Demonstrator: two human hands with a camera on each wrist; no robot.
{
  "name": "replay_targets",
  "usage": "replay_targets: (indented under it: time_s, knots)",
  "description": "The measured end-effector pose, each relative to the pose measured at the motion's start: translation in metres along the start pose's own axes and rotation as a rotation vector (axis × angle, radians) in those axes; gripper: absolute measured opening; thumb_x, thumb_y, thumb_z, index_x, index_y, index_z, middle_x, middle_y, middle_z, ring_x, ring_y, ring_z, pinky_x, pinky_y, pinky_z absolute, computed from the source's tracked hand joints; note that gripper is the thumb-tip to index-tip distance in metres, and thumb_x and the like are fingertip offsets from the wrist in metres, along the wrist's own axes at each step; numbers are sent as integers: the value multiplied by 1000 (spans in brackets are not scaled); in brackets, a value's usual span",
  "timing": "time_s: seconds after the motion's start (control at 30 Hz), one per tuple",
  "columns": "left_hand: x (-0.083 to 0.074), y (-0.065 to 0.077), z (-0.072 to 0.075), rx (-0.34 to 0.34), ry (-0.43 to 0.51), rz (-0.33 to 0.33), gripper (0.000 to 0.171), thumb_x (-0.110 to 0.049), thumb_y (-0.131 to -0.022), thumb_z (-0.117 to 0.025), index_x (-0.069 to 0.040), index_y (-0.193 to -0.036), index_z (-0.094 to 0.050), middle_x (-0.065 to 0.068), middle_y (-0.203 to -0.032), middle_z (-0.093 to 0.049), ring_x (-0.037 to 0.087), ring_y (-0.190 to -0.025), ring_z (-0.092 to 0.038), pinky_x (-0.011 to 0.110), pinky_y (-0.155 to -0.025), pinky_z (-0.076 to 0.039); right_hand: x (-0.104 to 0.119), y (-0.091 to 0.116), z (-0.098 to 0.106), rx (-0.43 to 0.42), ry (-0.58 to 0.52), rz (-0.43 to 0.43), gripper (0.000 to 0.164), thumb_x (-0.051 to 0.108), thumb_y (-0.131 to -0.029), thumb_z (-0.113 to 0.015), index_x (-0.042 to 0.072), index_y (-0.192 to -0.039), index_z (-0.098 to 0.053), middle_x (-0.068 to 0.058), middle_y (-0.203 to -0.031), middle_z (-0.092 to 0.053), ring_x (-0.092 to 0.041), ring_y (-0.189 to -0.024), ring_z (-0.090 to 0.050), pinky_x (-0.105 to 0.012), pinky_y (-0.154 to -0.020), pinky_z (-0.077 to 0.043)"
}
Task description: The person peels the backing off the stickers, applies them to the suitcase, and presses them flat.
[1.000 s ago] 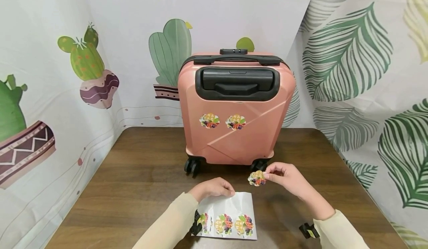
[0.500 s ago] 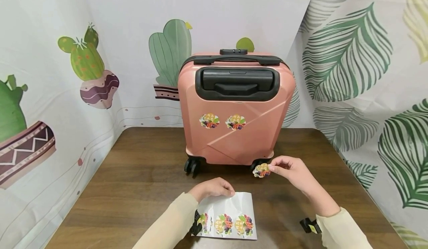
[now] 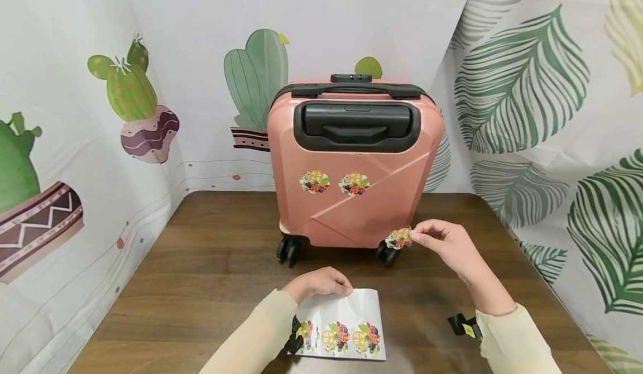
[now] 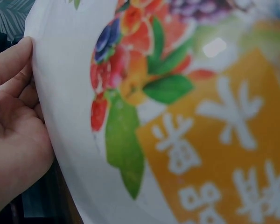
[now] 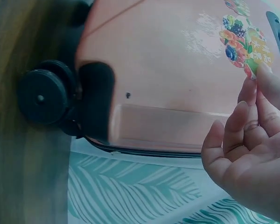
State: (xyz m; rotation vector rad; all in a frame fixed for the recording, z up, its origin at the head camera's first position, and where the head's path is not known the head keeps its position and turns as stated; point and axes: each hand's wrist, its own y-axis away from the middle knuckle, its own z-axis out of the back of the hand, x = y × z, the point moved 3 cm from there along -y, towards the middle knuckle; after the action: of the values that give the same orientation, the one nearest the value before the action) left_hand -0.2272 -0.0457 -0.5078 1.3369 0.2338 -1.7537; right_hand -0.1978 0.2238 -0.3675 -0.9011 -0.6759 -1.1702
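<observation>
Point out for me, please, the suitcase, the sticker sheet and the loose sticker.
Suitcase (image 3: 351, 162): head view, on the middle of its pink front.
Sticker sheet (image 3: 354, 310): head view, on its bare white part.
Loose sticker (image 3: 398, 239): head view, on its printed face, beside the right hand's (image 3: 446, 247) fingertips.

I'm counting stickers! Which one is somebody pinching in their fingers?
The sticker in the right hand; two others are on the pink suitcase, the rest on the white sheet.
</observation>
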Motion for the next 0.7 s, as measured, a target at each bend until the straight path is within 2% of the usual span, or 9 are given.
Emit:
replay_targets:
  time_s: [0.3, 0.7]
  knots:
    - [1, -1, 0, 1, 1, 3, 20, -11, -97, -67, 2, -110, -76, 14, -115, -75, 7, -95, -63, 28, -91, -54, 7, -6, 7, -42, 30, -7, 15, 12, -95, -73, -3, -98, -72, 29, -79, -63, 1, -75, -56, -22, -67, -45]
    - [2, -1, -1, -5, 14, 12, 19, -11, -97, -68, 1, -109, -77, 12, -114, -76, 7, -94, -62, 29, -92, -54, 13, -15, 14, -100, -1, 12, 18, 10, -95, -71, -8, -99, -70, 31, -79, -63, 3, -77, -56, -19, -70, -46]
